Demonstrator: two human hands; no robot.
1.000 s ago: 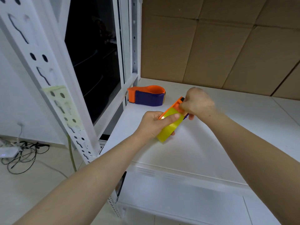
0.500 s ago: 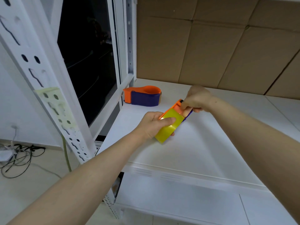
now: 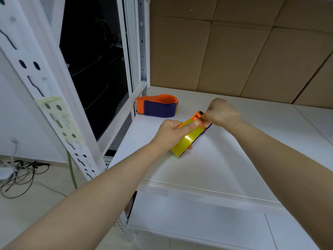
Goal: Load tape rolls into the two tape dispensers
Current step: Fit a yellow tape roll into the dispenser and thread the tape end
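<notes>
**A:** Where is the tape roll?

**B:** The yellow tape roll (image 3: pixel 187 141) sits in the held dispenser (image 3: pixel 196 116), an orange and purple one. The left hand (image 3: pixel 171 132) grips both from the side, with a finger lying across the roll. They are tilted, the low end just above the white shelf (image 3: pixel 225 159).

**A:** And the right hand?

**B:** The right hand (image 3: pixel 222 112) has its fingers curled, pinching at the held dispenser's orange front end. I cannot tell whether tape or plastic is between the fingers.

**A:** The other one?

**B:** The second dispenser (image 3: pixel 158 106), also orange and purple, lies on the shelf further back near the left corner, well apart from both hands.

**A:** What else is around?

**B:** Cardboard (image 3: pixel 234 51) stands behind the shelf, and black cables (image 3: pixel 19 170) lie on the floor at left
</notes>
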